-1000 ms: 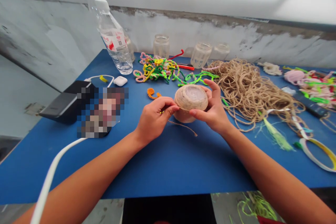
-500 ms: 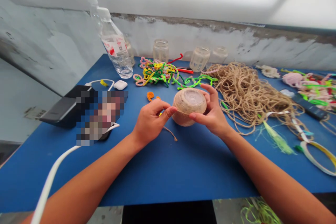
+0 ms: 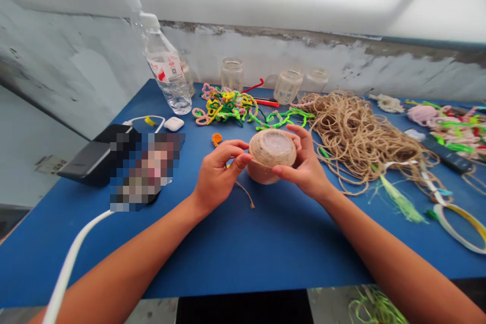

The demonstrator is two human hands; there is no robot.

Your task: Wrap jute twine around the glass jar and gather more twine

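A small jar wrapped in tan twine is tipped with its clear bottom facing me, over the blue table. My right hand wraps round its right side, thumb below and fingers over the top. My left hand pinches a loose twine strand against the jar's left edge; the strand's free end trails down to the table. A big heap of loose twine lies just right of my hands.
At the back stand a water bottle and empty glass jars, with a pile of coloured pipe cleaners in front. A phone and earbud case lie left. A white cable crosses the near left. More craft scraps lie right.
The jar has been turned a little between my hands and lowered slightly. The trailing twine end now hangs shorter and further left. My left fingers have shifted along the jar's edge.
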